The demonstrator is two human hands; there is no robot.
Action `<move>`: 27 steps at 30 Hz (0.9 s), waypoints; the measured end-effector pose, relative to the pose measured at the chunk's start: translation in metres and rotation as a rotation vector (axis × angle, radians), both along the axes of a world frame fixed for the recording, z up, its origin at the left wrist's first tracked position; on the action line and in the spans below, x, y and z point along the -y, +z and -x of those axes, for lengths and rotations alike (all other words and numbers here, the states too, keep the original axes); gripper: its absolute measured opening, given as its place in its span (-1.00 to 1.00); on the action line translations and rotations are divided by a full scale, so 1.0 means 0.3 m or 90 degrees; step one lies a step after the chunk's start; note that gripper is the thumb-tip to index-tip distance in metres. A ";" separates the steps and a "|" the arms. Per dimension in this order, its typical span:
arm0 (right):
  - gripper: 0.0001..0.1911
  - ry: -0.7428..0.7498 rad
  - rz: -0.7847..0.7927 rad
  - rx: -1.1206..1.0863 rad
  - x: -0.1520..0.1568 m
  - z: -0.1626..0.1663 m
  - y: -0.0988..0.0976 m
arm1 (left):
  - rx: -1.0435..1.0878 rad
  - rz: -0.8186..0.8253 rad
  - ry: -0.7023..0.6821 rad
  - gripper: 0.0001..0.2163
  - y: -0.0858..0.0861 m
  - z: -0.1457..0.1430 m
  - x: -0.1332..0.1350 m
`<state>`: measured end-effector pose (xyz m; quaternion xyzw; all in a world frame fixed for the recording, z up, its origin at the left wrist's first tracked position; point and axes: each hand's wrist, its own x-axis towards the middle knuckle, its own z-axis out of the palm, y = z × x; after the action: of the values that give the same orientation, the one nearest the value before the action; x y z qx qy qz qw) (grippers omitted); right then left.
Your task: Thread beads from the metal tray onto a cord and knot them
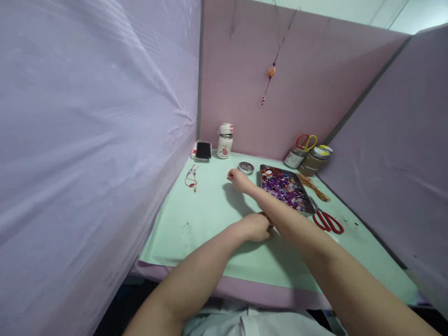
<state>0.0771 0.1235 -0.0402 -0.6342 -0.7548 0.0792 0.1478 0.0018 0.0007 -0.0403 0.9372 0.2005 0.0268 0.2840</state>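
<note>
My right arm reaches across my left one. My right hand (240, 180) is closed above the table, just in front of a small round dish (246, 168) of tiny pieces; whatever its fingers hold is too small or hidden to see. Below it, my left hand (257, 227) is curled near the tabletop, its fingertips partly behind my right forearm. What it grips cannot be made out. A dark tray (312, 208) full of purple, orange and clear beads lies right of my hands. To their left rests a red cord bracelet (191, 179) with pale beads.
Red-handled scissors (328, 221) and a bundle of brown cords (314, 187) lie on the right. At the back stand two jars (311, 164) (294, 158), a white bottle (225, 141) and a black pad (203, 150). A beaded string (271, 72) hangs from a hook; cloth walls enclose the table.
</note>
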 end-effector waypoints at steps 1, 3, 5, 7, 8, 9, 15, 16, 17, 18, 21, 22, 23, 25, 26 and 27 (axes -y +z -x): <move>-0.87 -0.005 -0.005 -0.047 0.031 -0.031 0.005 | -0.009 0.007 0.002 -0.73 0.007 0.001 -0.001; -0.91 0.003 -0.029 -0.140 0.103 -0.094 0.010 | 0.006 0.033 0.031 -0.69 0.009 0.000 -0.006; -0.91 0.005 -0.067 -0.210 0.178 -0.148 0.010 | 0.031 0.058 0.085 -0.68 0.002 -0.001 -0.013; -0.90 -0.008 -0.112 -0.270 0.248 -0.182 0.009 | 0.074 0.079 0.155 -0.75 -0.007 -0.002 -0.024; -0.90 -0.014 -0.137 -0.307 0.278 -0.191 0.008 | 0.103 0.087 0.190 -0.77 -0.010 -0.002 -0.031; -0.88 -0.027 -0.167 -0.344 0.305 -0.196 0.007 | 0.133 0.096 0.236 -0.78 -0.012 -0.003 -0.039; -0.84 -0.048 -0.199 -0.520 0.410 -0.181 -0.008 | 0.353 0.531 0.489 -0.83 -0.014 -0.013 -0.095; -0.84 -0.038 -0.191 -0.542 0.421 -0.179 -0.013 | 0.396 0.612 0.510 -0.86 -0.014 -0.013 -0.104; -0.84 -0.027 -0.185 -0.562 0.430 -0.178 -0.017 | 0.430 0.681 0.522 -0.87 -0.014 -0.013 -0.112; -0.84 -0.015 -0.179 -0.582 0.438 -0.178 -0.021 | 0.444 0.747 0.524 -0.89 -0.013 -0.011 -0.120; -0.83 0.024 -0.151 -0.620 0.459 -0.180 -0.025 | 0.530 0.877 0.536 -0.83 -0.014 -0.005 -0.138; -0.83 0.035 -0.136 -0.629 0.466 -0.180 -0.023 | 0.563 0.900 0.532 -0.85 -0.014 -0.003 -0.143; -0.82 0.045 -0.120 -0.639 0.471 -0.179 -0.020 | 0.593 0.911 0.534 -0.86 -0.015 0.000 -0.147; -0.81 0.059 -0.083 -0.671 0.480 -0.178 -0.012 | 0.618 0.906 0.543 -0.85 -0.016 0.006 -0.157; -0.80 0.068 -0.063 -0.695 0.483 -0.178 -0.008 | 0.626 0.900 0.551 -0.85 -0.016 0.009 -0.162; -0.79 0.080 -0.039 -0.720 0.485 -0.177 -0.005 | 0.631 0.895 0.560 -0.85 -0.015 0.013 -0.166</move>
<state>0.1303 -0.0222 -0.0418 -0.4422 -0.5963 0.3933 0.5424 -0.0020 0.0506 -0.0448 0.2764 0.3610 0.3971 0.7973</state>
